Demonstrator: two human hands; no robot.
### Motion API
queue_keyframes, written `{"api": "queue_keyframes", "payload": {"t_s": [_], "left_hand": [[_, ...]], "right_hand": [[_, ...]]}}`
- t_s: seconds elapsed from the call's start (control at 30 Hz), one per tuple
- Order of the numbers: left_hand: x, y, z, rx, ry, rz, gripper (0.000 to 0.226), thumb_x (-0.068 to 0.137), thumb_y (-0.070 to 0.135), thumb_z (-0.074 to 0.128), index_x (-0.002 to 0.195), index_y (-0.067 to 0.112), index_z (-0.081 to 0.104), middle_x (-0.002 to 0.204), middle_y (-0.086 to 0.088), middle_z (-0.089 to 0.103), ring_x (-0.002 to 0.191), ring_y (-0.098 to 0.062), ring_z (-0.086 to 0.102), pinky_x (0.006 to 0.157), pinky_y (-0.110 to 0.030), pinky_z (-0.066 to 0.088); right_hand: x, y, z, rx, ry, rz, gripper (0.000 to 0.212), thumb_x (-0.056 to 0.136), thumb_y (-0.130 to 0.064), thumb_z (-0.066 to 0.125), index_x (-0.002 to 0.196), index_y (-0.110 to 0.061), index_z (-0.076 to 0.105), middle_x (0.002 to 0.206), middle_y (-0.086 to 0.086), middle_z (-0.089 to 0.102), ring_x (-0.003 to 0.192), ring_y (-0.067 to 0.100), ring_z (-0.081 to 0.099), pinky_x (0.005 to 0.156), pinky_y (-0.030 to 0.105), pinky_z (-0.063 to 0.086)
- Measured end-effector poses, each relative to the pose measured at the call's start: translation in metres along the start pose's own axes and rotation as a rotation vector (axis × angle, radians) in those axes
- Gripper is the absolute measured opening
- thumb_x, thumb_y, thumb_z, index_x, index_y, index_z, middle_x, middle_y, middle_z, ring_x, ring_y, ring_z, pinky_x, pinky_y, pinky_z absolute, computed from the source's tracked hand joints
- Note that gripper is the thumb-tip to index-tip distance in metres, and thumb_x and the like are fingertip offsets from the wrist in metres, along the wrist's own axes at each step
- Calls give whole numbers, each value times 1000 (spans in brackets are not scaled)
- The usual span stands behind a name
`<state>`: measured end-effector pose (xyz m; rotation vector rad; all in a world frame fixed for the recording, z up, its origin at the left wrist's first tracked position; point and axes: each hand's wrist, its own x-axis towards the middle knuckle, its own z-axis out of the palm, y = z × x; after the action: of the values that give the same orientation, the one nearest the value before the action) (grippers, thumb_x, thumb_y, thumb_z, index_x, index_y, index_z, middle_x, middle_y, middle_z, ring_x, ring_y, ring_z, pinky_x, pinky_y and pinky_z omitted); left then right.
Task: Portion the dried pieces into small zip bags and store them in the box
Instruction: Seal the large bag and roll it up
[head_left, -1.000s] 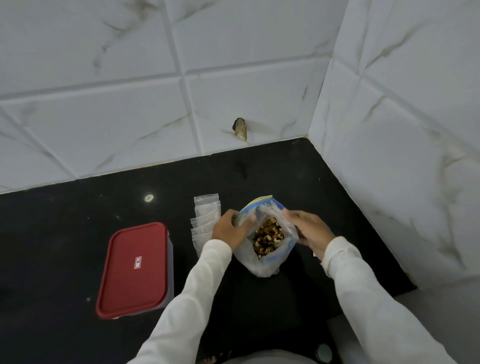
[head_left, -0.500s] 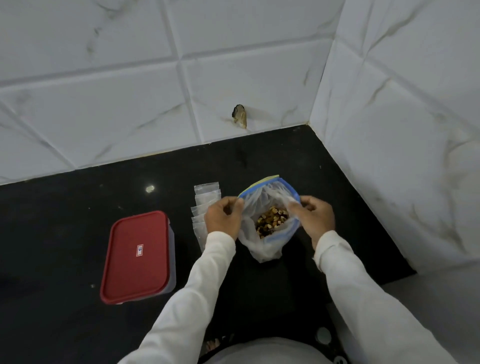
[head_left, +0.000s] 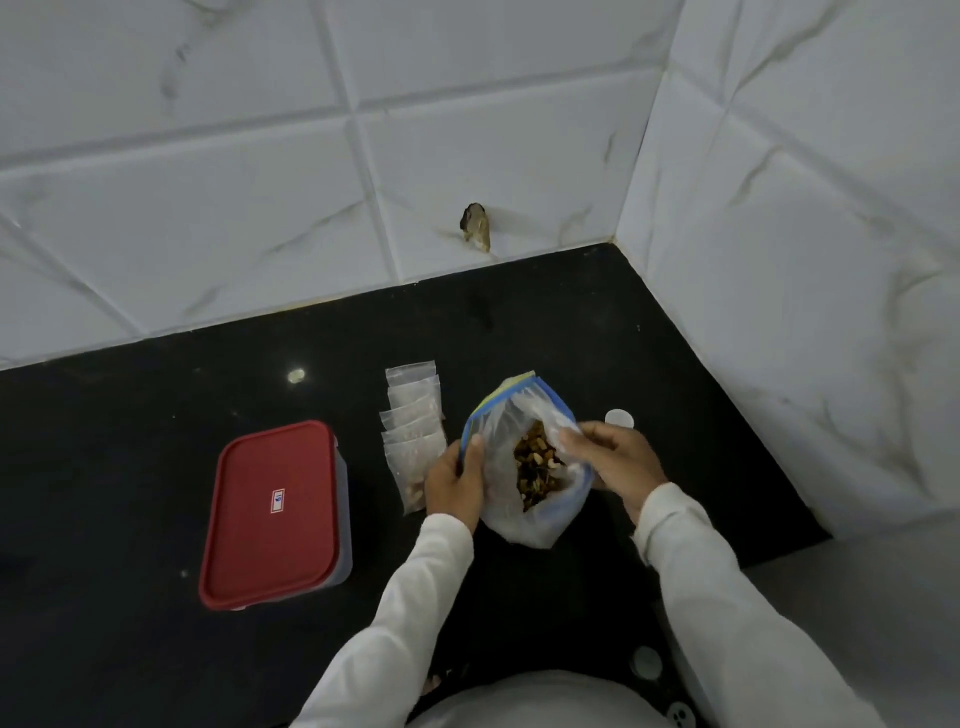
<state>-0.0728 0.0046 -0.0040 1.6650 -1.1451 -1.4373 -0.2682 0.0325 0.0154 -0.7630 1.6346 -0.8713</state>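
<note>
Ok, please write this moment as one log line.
left hand: grips big bag rim | right hand: pinches opposite rim | dried pieces: inside bag | small zip bags: beside it | box: lid on

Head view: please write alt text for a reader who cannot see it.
A person's left hand and right hand hold open a large clear plastic zip bag with a blue rim, holding brown dried pieces, on a black counter. Left of it lie overlapping small clear zip bags, then a box with a red lid.
</note>
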Motion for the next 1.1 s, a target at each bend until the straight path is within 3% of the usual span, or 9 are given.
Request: {"api": "queue_keyframes", "payload": {"t_s": [0.1,0.17,0.23,0.3,0.37,0.53,0.7,0.9,1.1], "left_hand": [[19,19,7,-60,80,-86,30,95,51,54,84,28,71,93,1,72,94,-22,65,98,-41,49],[26,34,8,-285,-30,-221,31,93,50,56,102,27,75,113,-12,72,93,-30,68,113,-53,38],[21,41,9,-594,-218,-321,42,95,40,60,123,10,68,121,-14,66,96,-37,70,111,-46,41],[9,37,12,-747,-349,-289,38,92,34,64,117,5,69,104,-10,72,92,-27,71,93,-39,53],[-1,23,16,-718,-440,-170,29,85,22,72,110,8,66,97,-11,73,89,-23,71,82,-34,58],[-3,-21,19,-261,-591,100,74,63,-8,79,123,20,48,114,-8,67,103,-18,68,87,-32,55],[7,-26,22,-149,-492,216,44,71,-1,77,108,13,60,103,-3,72,101,-18,69,89,-29,53],[15,-14,25,-95,-529,243,44,78,-4,78,115,17,66,105,2,75,105,-16,69,92,-29,53],[19,-4,29,-186,-396,181,40,73,0,81,106,17,65,98,2,75,94,-10,71,82,-24,54]], "right_hand": [[14,-18,6,-102,247,-149,11,83,-34,73,93,-28,76,85,-10,74,86,7,69,87,35,56],[21,-30,13,-17,397,-169,4,84,-30,72,86,-30,76,83,-12,73,86,6,68,84,33,57],[27,-39,17,215,472,-108,12,85,-26,71,76,-33,74,83,-11,73,88,10,69,83,32,57],[35,-43,19,424,455,-29,12,85,-26,70,74,-26,75,85,-3,75,89,17,70,85,38,58],[41,-45,21,507,419,32,18,86,-36,68,79,-21,75,90,2,75,91,21,70,89,42,56],[43,-43,24,631,364,197,21,90,-44,62,90,-23,65,104,8,70,98,24,66,96,43,52],[40,-45,19,841,281,229,25,92,-38,63,98,-14,66,107,13,69,104,27,64,99,44,48],[39,-48,19,1069,310,261,25,95,-23,60,115,-8,63,108,17,67,104,26,64,100,42,48],[27,-42,12,459,253,170,33,85,-52,62,100,-23,71,99,6,73,95,23,69,91,45,54]]}}
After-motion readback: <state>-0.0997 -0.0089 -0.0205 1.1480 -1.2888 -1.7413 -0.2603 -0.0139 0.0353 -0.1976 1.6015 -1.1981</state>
